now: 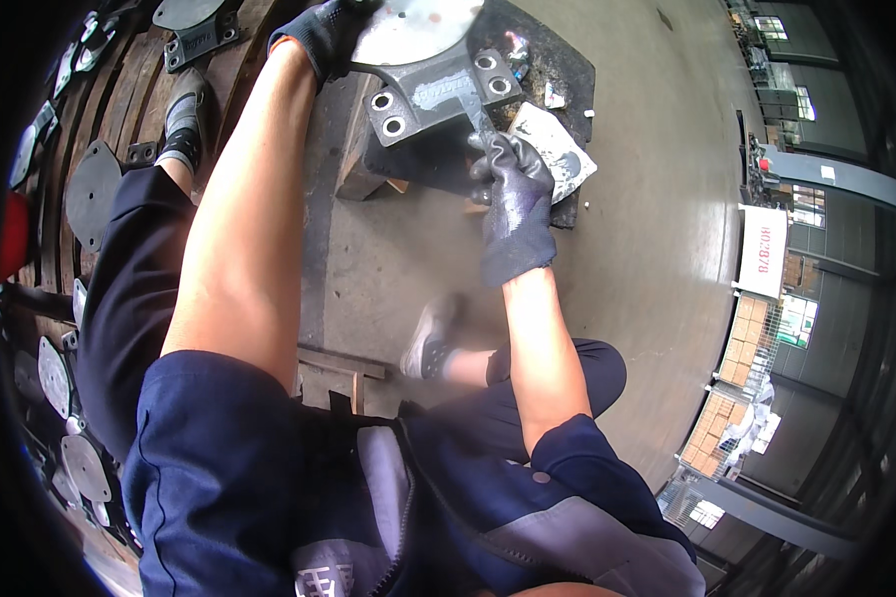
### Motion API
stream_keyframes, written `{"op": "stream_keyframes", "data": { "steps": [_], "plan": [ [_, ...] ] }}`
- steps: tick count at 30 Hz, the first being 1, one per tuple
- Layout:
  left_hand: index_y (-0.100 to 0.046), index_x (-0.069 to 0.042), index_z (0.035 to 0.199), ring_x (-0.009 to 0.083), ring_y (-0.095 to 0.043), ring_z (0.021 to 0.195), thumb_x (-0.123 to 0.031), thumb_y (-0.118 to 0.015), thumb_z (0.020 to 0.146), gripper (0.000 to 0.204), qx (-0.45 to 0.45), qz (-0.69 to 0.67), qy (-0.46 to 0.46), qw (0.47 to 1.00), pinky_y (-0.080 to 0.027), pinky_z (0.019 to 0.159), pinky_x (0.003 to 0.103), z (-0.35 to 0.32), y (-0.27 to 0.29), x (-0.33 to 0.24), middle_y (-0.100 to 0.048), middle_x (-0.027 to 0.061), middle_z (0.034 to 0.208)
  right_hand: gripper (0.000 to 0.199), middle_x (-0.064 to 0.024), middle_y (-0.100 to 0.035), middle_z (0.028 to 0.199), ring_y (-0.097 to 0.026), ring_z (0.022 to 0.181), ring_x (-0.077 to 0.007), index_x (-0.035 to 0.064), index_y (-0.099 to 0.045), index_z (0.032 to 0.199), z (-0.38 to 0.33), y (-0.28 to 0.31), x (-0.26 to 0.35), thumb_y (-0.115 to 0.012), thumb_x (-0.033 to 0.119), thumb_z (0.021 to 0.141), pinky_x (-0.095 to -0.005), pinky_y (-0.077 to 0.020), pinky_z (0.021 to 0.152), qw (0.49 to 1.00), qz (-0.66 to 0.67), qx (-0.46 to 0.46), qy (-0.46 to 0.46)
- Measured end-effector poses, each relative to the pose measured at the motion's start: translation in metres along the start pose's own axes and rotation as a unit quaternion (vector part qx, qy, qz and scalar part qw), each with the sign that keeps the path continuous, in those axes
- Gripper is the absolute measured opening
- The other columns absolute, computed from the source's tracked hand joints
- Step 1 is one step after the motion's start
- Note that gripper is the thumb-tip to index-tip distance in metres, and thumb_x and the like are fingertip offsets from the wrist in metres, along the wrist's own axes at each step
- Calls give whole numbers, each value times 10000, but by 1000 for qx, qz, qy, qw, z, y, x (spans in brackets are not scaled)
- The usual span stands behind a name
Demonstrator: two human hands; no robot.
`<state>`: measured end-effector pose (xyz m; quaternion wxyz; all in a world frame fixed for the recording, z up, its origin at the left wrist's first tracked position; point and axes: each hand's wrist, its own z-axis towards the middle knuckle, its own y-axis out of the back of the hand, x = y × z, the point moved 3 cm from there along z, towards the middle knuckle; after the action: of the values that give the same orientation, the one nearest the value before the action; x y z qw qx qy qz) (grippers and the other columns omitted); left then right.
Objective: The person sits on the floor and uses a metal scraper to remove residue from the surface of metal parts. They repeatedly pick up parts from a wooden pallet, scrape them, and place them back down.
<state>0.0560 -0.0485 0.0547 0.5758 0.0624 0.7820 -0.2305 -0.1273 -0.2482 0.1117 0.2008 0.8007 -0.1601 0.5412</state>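
Observation:
A grey metal casting with a round flat plate and a base with bolt holes lies on a dark work stand. A pale grey smear of paste covers part of its base. My right hand, in a dark glove, is closed round a putty knife, whose narrow blade touches the smeared face. My left hand, also gloved, holds the left edge of the round plate; its fingertips are partly hidden at the top of the view. A paste-stained white sheet lies beside my right hand.
More castings, including a round-plated one, lie on wooden pallets at the left. A wooden block shows under the stand. My feet are on either side. Wire cages with cartons stand far right across the concrete floor.

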Motion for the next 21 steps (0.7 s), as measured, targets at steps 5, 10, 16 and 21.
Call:
{"op": "stream_keyframes", "data": {
  "steps": [5,10,16,21],
  "plan": [
    [-651,-40,884,97,-551,513,-520,-605,868,482,5,-2,4,1000,-402,471,256,2,-3,-2,-671,53,729,140,-17,-599,715,-472,511,-49,6,-655,958,1,5,3,-568,99,901,-203,-328,420,1000,-25,-4,3],
    [-647,-43,856,95,-538,476,-514,-614,867,473,-77,-69,-35,994,-404,440,237,3,-12,9,-660,44,700,140,-17,-569,656,-451,480,-49,4,-659,949,-1,7,6,-561,81,887,-203,-313,399,999,-30,4,-12],
    [-644,-35,907,80,-561,495,-506,-634,857,474,-69,-25,68,995,-412,434,245,47,14,33,-660,42,693,133,-7,-560,614,-449,463,-55,12,-664,942,2,15,5,-588,88,863,-207,-292,376,1000,-9,-9,-26],
    [-622,-43,995,232,-610,578,-451,-570,909,421,-84,502,-242,826,-474,536,330,55,28,21,-651,156,734,133,0,-558,606,-443,453,-53,23,-668,939,2,18,5,-596,107,865,-213,-284,367,999,-41,0,-31]
  ]
}}
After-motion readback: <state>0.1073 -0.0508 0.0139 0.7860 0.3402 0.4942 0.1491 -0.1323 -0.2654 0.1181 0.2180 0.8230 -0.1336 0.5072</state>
